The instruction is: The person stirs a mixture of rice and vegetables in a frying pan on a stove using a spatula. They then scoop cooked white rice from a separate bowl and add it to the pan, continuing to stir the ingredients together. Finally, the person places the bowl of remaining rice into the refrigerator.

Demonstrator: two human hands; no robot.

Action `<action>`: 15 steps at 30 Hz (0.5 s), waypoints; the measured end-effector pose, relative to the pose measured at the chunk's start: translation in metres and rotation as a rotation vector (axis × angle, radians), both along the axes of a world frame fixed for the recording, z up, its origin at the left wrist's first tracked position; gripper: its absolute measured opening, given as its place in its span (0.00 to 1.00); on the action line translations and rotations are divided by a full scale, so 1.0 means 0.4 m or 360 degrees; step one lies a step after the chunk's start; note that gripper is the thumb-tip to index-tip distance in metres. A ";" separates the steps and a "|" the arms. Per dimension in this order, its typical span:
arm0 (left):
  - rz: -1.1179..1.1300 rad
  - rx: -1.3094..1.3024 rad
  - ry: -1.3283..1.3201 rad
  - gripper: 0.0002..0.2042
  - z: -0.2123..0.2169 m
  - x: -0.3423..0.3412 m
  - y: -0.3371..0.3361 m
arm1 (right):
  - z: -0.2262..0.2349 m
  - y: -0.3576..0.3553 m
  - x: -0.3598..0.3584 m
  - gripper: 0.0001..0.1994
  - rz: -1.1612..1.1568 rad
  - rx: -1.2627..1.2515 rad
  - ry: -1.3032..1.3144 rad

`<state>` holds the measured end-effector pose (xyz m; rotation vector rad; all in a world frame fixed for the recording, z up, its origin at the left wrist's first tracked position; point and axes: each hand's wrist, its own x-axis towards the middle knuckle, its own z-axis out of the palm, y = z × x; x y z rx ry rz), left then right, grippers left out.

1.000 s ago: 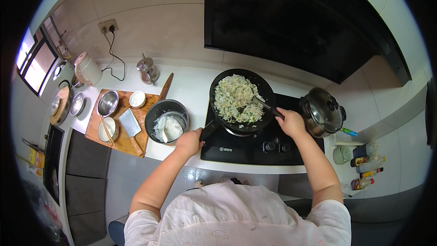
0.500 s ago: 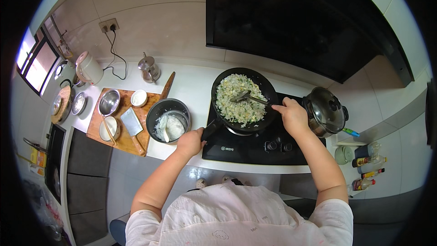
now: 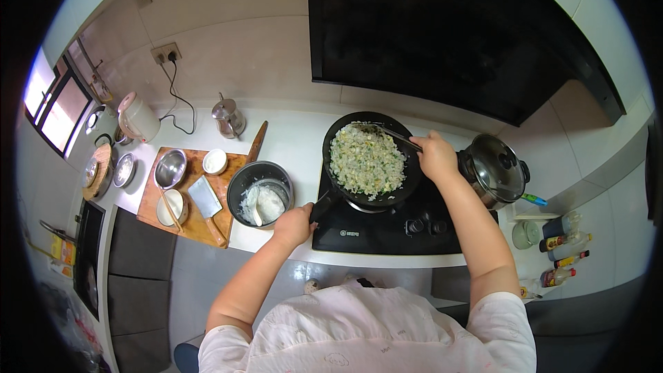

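A black frying pan [image 3: 407,179] full of pale fried rice [image 3: 366,160] sits on the black stove [image 3: 387,228]. My left hand [image 3: 295,224] grips the pan's handle at its near left. My right hand [image 3: 436,155] holds a dark spatula [image 3: 395,136], whose blade reaches the far rim of the pan over the rice.
A dark rice-cooker pot [image 3: 260,192] with white rice and a spoon stands left of the stove. A wooden board [image 3: 190,193] carries a cleaver, steel bowls and small dishes. A lidded steel pot [image 3: 496,169] is at the right, sauce bottles [image 3: 563,242] beyond it. A kettle [image 3: 229,117] stands at the back.
My right hand has swung the spatula from the pan's right side toward its far rim. The pan has shifted slightly on the stove while my left hand stayed on the handle.
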<state>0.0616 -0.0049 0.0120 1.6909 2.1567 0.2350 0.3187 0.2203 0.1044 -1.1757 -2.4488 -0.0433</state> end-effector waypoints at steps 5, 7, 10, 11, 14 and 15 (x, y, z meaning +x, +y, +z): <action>-0.0011 -0.0023 0.0001 0.18 -0.006 0.001 0.004 | -0.066 -0.017 -0.035 0.16 0.0093 -0.0106 -0.0045; -0.0013 -0.0007 -0.0003 0.18 -0.010 -0.002 0.004 | -0.068 -0.047 0.001 0.17 0.0297 -0.0108 -0.0128; -0.0014 0.0027 -0.0002 0.19 -0.020 -0.007 -0.001 | -0.024 -0.116 0.066 0.16 0.0371 -0.0075 -0.0371; -0.0016 0.0033 -0.0002 0.19 -0.022 -0.007 0.000 | -0.005 -0.134 0.087 0.15 0.0368 -0.0063 -0.0451; -0.0024 0.0030 -0.0013 0.20 -0.022 -0.007 0.001 | 0.032 -0.156 0.157 0.14 0.0332 0.0011 -0.0521; -0.0027 0.0027 -0.0018 0.20 -0.021 -0.006 0.002 | 0.046 -0.159 0.178 0.13 0.0317 0.0047 -0.0503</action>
